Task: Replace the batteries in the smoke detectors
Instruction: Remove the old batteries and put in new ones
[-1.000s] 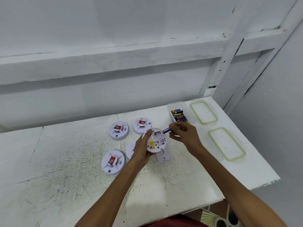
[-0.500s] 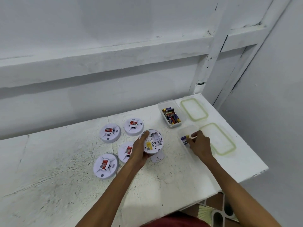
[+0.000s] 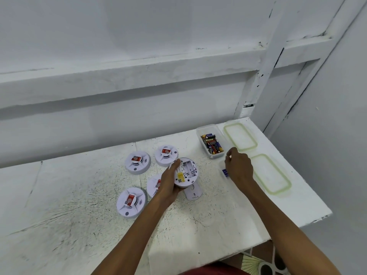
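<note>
My left hand (image 3: 168,182) grips a white smoke detector (image 3: 187,172), turned back side up above the table. Its battery bay looks empty, and a yellow label sits beside it. My right hand (image 3: 239,168) hovers with loosely curled fingers and nothing visible in them, just below a clear box of batteries (image 3: 211,144). A blue battery (image 3: 225,172) lies by the hand's left edge, inside a faint second clear container. Three more detectors (image 3: 138,162) (image 3: 166,155) (image 3: 131,202) lie face up, and another one (image 3: 154,185) is partly hidden behind my left hand.
A white cover plate (image 3: 194,192) lies under the held detector. Two green-rimmed clear lids (image 3: 240,138) (image 3: 271,176) lie along the right of the white table (image 3: 79,215). A wall runs close behind, and the table ends at the right and front.
My right hand carried a blue battery away from the detector, set it down to the right and let go. It has since lifted toward the battery box. The left hand kept holding the detector.
</note>
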